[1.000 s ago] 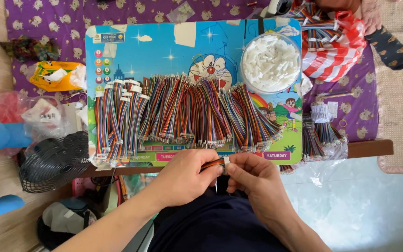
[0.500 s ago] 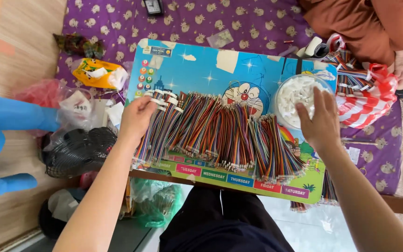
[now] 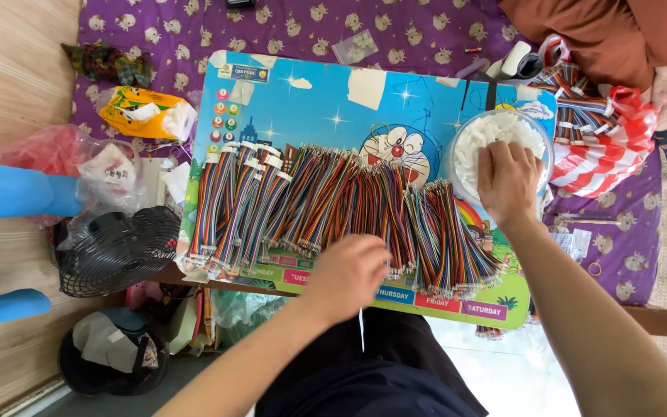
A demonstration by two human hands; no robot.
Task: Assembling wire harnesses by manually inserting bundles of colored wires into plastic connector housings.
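Your blue cartoon-printed board [image 3: 326,100] carries a small rectangular label at its top left corner, a column of round coloured stickers below it, and a strip of coloured day tabs along its near edge. To the left lie one yellow crumpled packet [image 3: 137,110] on the purple patterned cloth [image 3: 194,31] and a red-and-clear plastic bag [image 3: 79,162]; at the far right sits a red-and-white striped bag [image 3: 611,143]. There is one clear round bowl of white plastic connectors [image 3: 465,147]; the rainbow ribbon-wire bundles [image 3: 333,208] are too many and too overlapped to count.

Your right hand [image 3: 509,181] reaches into the bowl, fingers curled down among the connectors; whether they pinch one I cannot tell. Your left hand [image 3: 347,274] hovers over the near ends of the bundles, its grip hidden. Half a second ago that hand was at the leftmost bundles; it has since come to the middle.
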